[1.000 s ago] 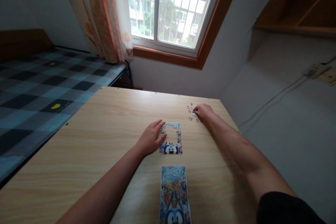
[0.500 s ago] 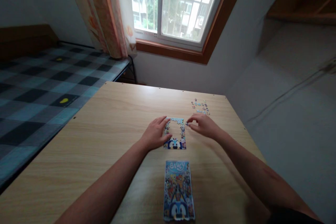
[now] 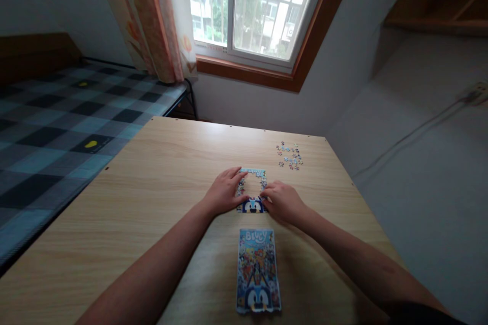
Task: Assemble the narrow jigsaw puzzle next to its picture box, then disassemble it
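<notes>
A partly assembled jigsaw puzzle (image 3: pixel 253 206) lies on the wooden table, its border joined around an open middle where the wood shows. My left hand (image 3: pixel 225 191) rests on the puzzle's left edge with thumb and fingers spread. At its right edge, my right hand (image 3: pixel 284 201) has its fingertips drawn together low over the border; whatever piece may be between them is hidden. Several loose puzzle pieces (image 3: pixel 295 159) are scattered beyond my right hand. Nearer to me lies the Bluey picture box (image 3: pixel 257 270), face up.
The wooden table (image 3: pixel 152 162) reaches back toward a wall and a window (image 3: pixel 267 10). To the left is a bed with a checked cover (image 3: pixel 87 109). A cable (image 3: pixel 412 134) hangs along the right wall.
My right hand has moved from beside the loose pieces, where it pinched a small piece, down and left onto the puzzle's right edge. My left hand has stayed in place.
</notes>
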Tool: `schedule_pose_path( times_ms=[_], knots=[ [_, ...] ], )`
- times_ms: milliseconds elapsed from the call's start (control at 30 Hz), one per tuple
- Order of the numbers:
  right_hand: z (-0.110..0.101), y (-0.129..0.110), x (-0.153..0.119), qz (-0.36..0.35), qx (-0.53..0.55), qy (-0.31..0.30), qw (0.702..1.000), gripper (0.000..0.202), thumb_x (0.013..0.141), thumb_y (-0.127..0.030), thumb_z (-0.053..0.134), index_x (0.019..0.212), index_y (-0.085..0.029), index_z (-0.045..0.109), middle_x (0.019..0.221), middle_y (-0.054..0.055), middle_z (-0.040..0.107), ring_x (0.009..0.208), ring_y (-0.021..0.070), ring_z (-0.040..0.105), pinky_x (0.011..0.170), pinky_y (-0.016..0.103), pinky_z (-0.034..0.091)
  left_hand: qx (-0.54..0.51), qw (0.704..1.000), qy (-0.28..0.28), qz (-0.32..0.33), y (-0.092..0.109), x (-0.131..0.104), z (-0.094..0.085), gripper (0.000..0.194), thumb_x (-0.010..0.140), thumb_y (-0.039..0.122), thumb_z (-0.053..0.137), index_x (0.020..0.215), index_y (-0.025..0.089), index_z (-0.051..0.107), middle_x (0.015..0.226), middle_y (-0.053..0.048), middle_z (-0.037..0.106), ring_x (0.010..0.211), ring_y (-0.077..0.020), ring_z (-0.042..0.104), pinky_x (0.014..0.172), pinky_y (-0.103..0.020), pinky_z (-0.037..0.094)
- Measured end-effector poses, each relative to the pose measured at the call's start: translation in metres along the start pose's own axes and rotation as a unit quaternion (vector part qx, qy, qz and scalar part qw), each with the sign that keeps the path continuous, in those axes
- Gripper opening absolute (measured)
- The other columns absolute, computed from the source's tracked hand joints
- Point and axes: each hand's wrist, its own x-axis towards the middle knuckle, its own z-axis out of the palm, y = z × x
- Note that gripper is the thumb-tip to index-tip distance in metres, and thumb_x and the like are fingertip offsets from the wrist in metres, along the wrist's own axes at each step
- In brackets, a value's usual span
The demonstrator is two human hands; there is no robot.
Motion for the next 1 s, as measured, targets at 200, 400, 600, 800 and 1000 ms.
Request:
schedule_pose_path(
  times_ms=[200, 400, 600, 800, 1000],
  knots=[
    [0.003, 0.005, -0.006, -0.021, 0.028, 0.054, 0.998, 0.017, 0.094, -0.027, 0.065, 0.098, -0.028, 0.081, 0.100, 0.004, 0.076, 0.092, 0.0205, 0.061, 0.081, 0.031, 0.047, 0.002, 1.000, 0.005, 0.005, -0.001, 0.000, 0.001, 0.075, 0.078, 0.046, 0.076, 0.144, 0.019, 0.054, 0.152, -0.016, 0.050, 0.140, -0.0315, 0.046, 0.120, -0.046, 0.034],
    [0.025, 0.005, -0.015, -0.058, 0.062, 0.112, 0.990, 0.020, 0.098, -0.028, 0.062, 0.104, -0.030, 0.081, 0.104, 0.005, 0.074, 0.094, 0.0198, 0.059, 0.086, 0.033, 0.048, 0.004, 1.000, 0.001, 0.000, 0.002, 0.000, 0.000, 0.075, 0.078, 0.046, 0.076, 0.144, 0.017, 0.054, 0.152, -0.017, 0.050, 0.140, -0.0317, 0.046, 0.120, -0.046, 0.034],
    [0.045, 0.004, -0.029, -0.055, 0.032, 0.180, 0.982, 0.025, 0.098, -0.030, 0.060, 0.116, -0.030, 0.076, 0.130, 0.008, 0.066, 0.115, 0.0266, 0.054, 0.098, 0.044, 0.044, 0.008, 1.000, -0.001, 0.000, 0.004, 0.000, -0.001, 0.074, 0.078, 0.046, 0.076, 0.143, 0.017, 0.054, 0.151, -0.016, 0.051, 0.141, -0.0316, 0.046, 0.120, -0.047, 0.034],
    [0.048, 0.007, -0.031, -0.022, 0.054, 0.228, 0.972, 0.031, 0.099, -0.028, 0.054, 0.125, -0.026, 0.071, 0.140, 0.009, 0.060, 0.124, 0.0263, 0.051, 0.104, 0.044, 0.041, -0.023, 1.000, 0.013, -0.002, 0.001, 0.001, -0.001, 0.069, 0.080, 0.044, 0.074, 0.141, 0.017, 0.056, 0.150, -0.017, 0.052, 0.139, -0.0322, 0.048, 0.119, -0.049, 0.036],
    [0.049, 0.009, -0.030, -0.010, 0.078, 0.237, 0.968, 0.031, 0.100, -0.027, 0.051, 0.123, -0.022, 0.071, 0.140, 0.011, 0.060, 0.134, 0.0262, 0.046, 0.111, 0.045, 0.037, -0.111, 0.991, 0.067, -0.036, -0.005, 0.002, -0.002, 0.050, 0.091, 0.037, 0.059, 0.137, 0.017, 0.059, 0.144, -0.016, 0.058, 0.135, -0.0282, 0.051, 0.116, -0.048, 0.040]
  ],
)
